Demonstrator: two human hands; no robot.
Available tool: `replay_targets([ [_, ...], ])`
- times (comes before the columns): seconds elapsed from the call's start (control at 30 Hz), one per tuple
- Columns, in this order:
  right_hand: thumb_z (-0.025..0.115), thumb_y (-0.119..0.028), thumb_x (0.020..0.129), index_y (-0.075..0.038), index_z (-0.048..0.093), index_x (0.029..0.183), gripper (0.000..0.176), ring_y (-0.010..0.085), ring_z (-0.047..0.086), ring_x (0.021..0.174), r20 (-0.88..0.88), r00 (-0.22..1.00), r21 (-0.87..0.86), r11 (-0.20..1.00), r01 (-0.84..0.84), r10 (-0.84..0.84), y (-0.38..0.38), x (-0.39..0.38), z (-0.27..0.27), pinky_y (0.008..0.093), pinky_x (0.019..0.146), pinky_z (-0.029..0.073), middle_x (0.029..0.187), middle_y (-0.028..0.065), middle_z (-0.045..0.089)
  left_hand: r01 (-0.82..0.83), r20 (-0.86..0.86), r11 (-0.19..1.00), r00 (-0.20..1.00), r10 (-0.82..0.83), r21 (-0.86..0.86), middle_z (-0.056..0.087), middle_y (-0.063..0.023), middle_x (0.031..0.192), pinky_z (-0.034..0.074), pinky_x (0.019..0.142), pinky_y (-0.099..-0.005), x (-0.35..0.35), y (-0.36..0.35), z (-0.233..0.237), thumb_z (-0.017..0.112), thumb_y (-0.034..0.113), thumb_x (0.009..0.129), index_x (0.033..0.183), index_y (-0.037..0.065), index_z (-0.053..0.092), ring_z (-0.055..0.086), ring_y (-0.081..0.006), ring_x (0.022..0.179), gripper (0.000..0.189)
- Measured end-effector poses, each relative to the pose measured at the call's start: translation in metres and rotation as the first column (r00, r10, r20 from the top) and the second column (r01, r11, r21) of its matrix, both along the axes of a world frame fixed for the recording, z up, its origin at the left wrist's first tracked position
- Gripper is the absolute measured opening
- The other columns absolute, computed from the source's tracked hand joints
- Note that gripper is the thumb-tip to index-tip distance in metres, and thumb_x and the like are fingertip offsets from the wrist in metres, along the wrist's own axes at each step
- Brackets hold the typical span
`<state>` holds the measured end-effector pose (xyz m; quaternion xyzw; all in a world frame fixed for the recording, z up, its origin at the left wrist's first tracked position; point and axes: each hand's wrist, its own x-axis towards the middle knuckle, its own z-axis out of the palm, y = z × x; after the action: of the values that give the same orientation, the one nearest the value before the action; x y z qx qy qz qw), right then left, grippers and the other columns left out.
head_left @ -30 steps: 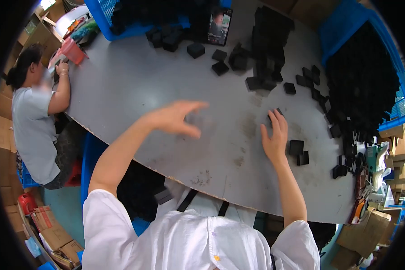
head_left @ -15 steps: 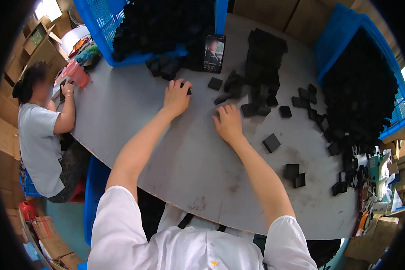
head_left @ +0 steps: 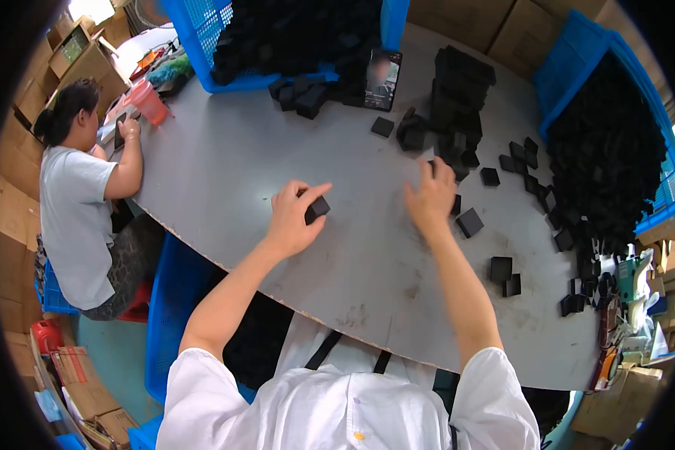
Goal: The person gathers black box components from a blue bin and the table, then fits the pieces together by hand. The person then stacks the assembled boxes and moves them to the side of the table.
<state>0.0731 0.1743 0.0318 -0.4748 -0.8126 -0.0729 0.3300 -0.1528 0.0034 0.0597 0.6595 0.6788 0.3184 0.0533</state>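
Note:
Thumb and fingers of my left hand [head_left: 295,219] are closed around a small black box [head_left: 317,211], over the left-middle of the grey table. My right hand [head_left: 431,196] is slightly blurred, its fingers stretched forward and the thumb apart, with the fingertips at the near edge of a heap of black boxes [head_left: 454,142]. Just right of that hand lies a black box [head_left: 470,223], tilted to my view. A single black box [head_left: 382,127] rests on the table beyond both hands.
A phone [head_left: 382,79] leans upright before a blue crate [head_left: 195,45] full of black pieces. Another blue crate [head_left: 574,52] spills black boxes at right. Two open black boxes [head_left: 502,268] lie nearer me. At left a person [head_left: 79,195] sits holding a phone, beside a pink cup [head_left: 146,101].
My left hand has come toward me with the black box, which now shows more. My right hand has moved right to the heap. The head view has shifted slightly.

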Motion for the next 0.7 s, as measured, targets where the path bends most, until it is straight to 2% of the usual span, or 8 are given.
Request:
replay_targets([
  [0.03,0.076,-0.026,0.074,-0.008,0.059,0.119,0.052,0.0343,0.048,0.116,0.031,0.998,-0.055,0.997,0.053,-0.051,-0.003,0.015,0.000,0.0447,0.092,0.043,0.127,0.0143,0.053,-0.004,0.009,1.000,1.000,0.004,0.000,0.050,-0.0129,0.116,0.044,0.093,-0.0394,0.006,-0.009,-0.004,0.071,0.010,0.077,0.123,0.014,0.057,0.049,-0.0316,0.108,0.048],
  [0.13,0.077,-0.026,0.074,-0.008,0.059,0.119,0.052,0.0340,0.049,0.115,0.133,0.988,-0.217,0.970,0.111,-0.084,-0.006,0.054,-0.025,0.0447,0.092,0.043,0.125,0.0147,0.055,0.079,0.290,0.991,0.951,-0.108,0.110,0.051,-0.0121,0.113,0.045,0.087,-0.0368,0.034,-0.025,-0.017,0.076,0.010,0.074,0.112,0.010,0.059,0.052,-0.0287,0.103,0.041],
  [0.23,0.076,-0.021,0.075,-0.008,0.058,0.121,0.051,0.0352,0.050,0.115,0.088,0.994,-0.242,0.969,-0.043,0.066,-0.015,0.076,-0.028,0.0442,0.095,0.043,0.122,0.0154,0.057,0.148,0.644,0.966,0.723,-0.252,0.211,0.053,-0.0130,0.113,0.046,0.082,-0.0343,0.071,-0.035,-0.033,0.081,0.010,0.071,0.087,0.006,0.048,0.055,-0.0263,0.099,0.037],
  [0.27,0.075,-0.019,0.075,-0.008,0.058,0.123,0.051,0.0354,0.050,0.115,0.007,0.992,-0.257,0.959,-0.118,0.123,-0.020,0.079,-0.022,0.0437,0.096,0.043,0.121,0.0153,0.058,0.209,0.645,0.951,0.700,-0.307,0.226,0.053,-0.0124,0.114,0.046,0.082,-0.0340,0.080,-0.039,-0.033,0.081,0.010,0.072,0.086,0.006,0.048,0.055,-0.0275,0.097,0.036],
  [0.43,0.069,-0.010,0.079,-0.008,0.056,0.125,0.048,0.0350,0.052,0.115,0.045,0.975,-0.363,0.913,-0.187,0.218,-0.037,0.102,-0.003,0.0419,0.096,0.044,0.121,0.0161,0.059,0.445,0.345,0.892,0.827,-0.445,0.084,0.055,-0.0107,0.113,0.048,0.081,-0.0372,0.096,-0.057,-0.047,0.080,0.011,0.071,0.086,0.006,0.050,0.055,-0.0307,0.098,0.034],
  [0.57,0.063,0.000,0.080,-0.008,0.056,0.126,0.047,0.0359,0.053,0.112,-0.101,0.969,-0.570,0.786,-0.241,0.224,-0.057,0.103,0.015,0.0422,0.094,0.046,0.119,0.0173,0.059,0.432,0.244,0.890,0.856,-0.456,0.147,0.057,-0.0098,0.116,0.051,0.083,-0.0364,0.101,-0.061,-0.053,0.081,0.014,0.070,0.092,0.006,0.057,0.058,-0.0284,0.102,0.034],
  [0.6,0.063,0.000,0.080,-0.008,0.056,0.126,0.047,0.0359,0.053,0.112,-0.102,0.968,-0.568,0.786,-0.244,0.227,-0.065,0.102,0.013,0.0422,0.094,0.046,0.119,0.0173,0.059,0.410,0.277,0.904,0.861,-0.427,0.121,0.057,-0.0100,0.117,0.051,0.084,-0.0374,0.103,-0.064,-0.052,0.081,0.014,0.070,0.102,0.006,0.058,0.058,-0.0294,0.103,0.041],
  [0.7,0.060,0.005,0.078,-0.005,0.056,0.125,0.048,0.0364,0.053,0.110,-0.220,0.853,-0.349,0.779,-0.522,0.473,-0.106,0.092,0.011,0.0429,0.094,0.046,0.115,0.0171,0.058,0.359,0.343,0.930,0.866,-0.363,0.078,0.056,-0.0108,0.118,0.050,0.087,-0.0397,0.107,-0.065,-0.046,0.080,0.014,0.071,0.124,0.008,0.053,0.057,-0.0313,0.105,0.060],
])
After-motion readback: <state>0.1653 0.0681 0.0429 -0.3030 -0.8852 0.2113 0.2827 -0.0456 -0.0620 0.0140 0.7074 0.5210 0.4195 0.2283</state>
